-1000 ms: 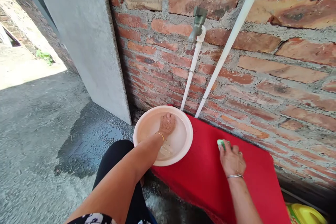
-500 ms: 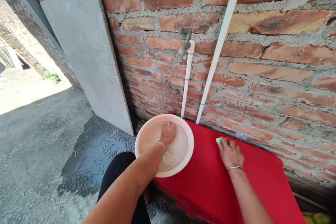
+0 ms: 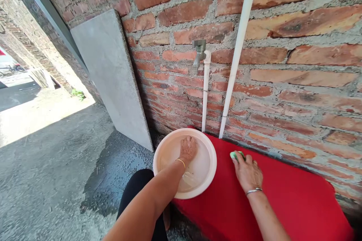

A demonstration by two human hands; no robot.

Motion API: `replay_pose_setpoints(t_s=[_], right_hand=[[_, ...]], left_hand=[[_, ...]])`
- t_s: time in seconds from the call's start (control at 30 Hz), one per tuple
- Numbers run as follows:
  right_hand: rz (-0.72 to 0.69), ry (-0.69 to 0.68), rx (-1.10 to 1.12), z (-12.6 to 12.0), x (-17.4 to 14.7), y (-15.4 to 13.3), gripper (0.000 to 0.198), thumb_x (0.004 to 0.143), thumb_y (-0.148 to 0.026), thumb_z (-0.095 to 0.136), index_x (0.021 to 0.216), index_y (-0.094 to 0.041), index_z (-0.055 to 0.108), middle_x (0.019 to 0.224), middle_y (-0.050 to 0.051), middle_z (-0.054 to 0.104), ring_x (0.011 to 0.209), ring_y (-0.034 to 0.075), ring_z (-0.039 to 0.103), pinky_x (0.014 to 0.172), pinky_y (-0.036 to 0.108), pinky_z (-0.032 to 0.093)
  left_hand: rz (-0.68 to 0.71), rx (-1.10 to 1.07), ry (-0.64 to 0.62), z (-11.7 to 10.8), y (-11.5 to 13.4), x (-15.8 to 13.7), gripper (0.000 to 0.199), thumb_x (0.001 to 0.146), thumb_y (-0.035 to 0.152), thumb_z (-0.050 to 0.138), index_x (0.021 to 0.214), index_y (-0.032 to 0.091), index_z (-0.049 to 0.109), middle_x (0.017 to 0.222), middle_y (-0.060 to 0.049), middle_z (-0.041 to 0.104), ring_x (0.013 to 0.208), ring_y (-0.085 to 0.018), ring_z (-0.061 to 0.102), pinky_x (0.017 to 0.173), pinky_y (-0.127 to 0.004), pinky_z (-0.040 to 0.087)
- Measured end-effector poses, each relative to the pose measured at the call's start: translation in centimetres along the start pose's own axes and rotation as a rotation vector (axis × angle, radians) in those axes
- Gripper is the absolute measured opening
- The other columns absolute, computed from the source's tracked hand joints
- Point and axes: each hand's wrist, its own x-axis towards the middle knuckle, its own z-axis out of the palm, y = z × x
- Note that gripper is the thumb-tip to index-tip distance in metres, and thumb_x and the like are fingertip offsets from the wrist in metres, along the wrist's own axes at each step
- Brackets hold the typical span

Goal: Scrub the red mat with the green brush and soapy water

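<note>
A pale pink basin (image 3: 212, 165) with shallow cloudy water stands on the left end of a red cloth-like cover (image 3: 296, 196). My left hand (image 3: 188, 148), with a gold bangle at the wrist, lies palm down inside the basin, fingers slightly apart and pointing away. Its fingertips are partly lost in the water, and nothing shows in its grip. Over the red cover, my right hand (image 3: 249, 173) has its fingers closed on a small green block (image 3: 233, 155). Most of that block is hidden by the fingers, so I cannot tell whether it is soap or a sponge.
Behind the basin rises a brick wall (image 3: 283, 60) with a metal tap (image 3: 199, 52) and a tall white pipe (image 3: 237, 52). A grey slab (image 3: 113, 75) leans on the wall at left. Wet concrete floor (image 3: 113, 173) lies beside my knee.
The whole view has shifted, so the basin and wall sit further right and lower. My right hand has moved slightly left relative to the cover, still with the green block.
</note>
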Motion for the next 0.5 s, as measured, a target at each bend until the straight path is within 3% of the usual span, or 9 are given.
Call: replay_pose_setpoints(t_s=[0.13, 0.23, 0.3, 0.37, 0.5], right_hand=[[-0.206, -0.059, 0.026, -0.8, 1.3, -7.1, 0.041, 0.099, -0.021, 0.042, 0.133, -0.034, 0.06, 0.111, 0.009, 0.062, 0.095, 0.02, 0.061, 0.079, 0.03, 0.045], [-0.244, -0.093, 0.034, -1.1, 2.4, -8.0, 0.041, 0.098, -0.019, 0.041, 0.131, -0.033, 0.061, 0.114, 0.01, 0.062, 0.098, 0.02, 0.061, 0.08, 0.03, 0.045], [-0.207, -0.098, 0.024, -0.8, 3.3, -6.3, 0.04, 0.1, -0.026, 0.039, 0.133, -0.033, 0.06, 0.112, 0.011, 0.063, 0.094, 0.022, 0.062, 0.079, 0.033, 0.046], [-0.107, -0.097, 0.01, 0.0, 3.9, -2.5, 0.043, 0.102, -0.037, 0.033, 0.136, -0.031, 0.059, 0.11, 0.013, 0.063, 0.09, 0.024, 0.062, 0.077, 0.037, 0.047], [0.215, -0.061, 0.064, 2.8, 3.4, 9.4, 0.052, 0.1, -0.051, 0.028, 0.133, -0.03, 0.063, 0.103, 0.017, 0.064, 0.082, 0.026, 0.063, 0.073, 0.042, 0.045]], left_hand=[[0.002, -0.006, 0.001, 0.2, -0.1, 0.0, 0.021, 0.094, 0.022, 0.045, 0.102, 0.019, 0.064, 0.104, -0.011, 0.062, 0.098, -0.025, 0.057, 0.086, -0.041, 0.041], [-0.002, -0.016, 0.007, 0.3, -0.1, 0.0, 0.02, 0.094, 0.024, 0.047, 0.103, 0.018, 0.064, 0.103, -0.011, 0.061, 0.096, -0.025, 0.057, 0.086, -0.041, 0.042], [-0.008, -0.021, 0.01, 0.3, 0.0, 0.0, 0.019, 0.094, 0.025, 0.048, 0.103, 0.018, 0.063, 0.103, -0.011, 0.061, 0.096, -0.025, 0.057, 0.085, -0.042, 0.042], [-0.008, -0.024, 0.011, 0.2, 0.0, 0.1, 0.019, 0.095, 0.025, 0.048, 0.102, 0.018, 0.063, 0.104, -0.011, 0.061, 0.097, -0.025, 0.057, 0.086, -0.042, 0.042], [-0.003, -0.02, -0.002, -0.2, 0.2, 0.0, 0.021, 0.096, 0.025, 0.045, 0.105, 0.018, 0.063, 0.105, -0.011, 0.062, 0.099, -0.025, 0.057, 0.087, -0.041, 0.042]])
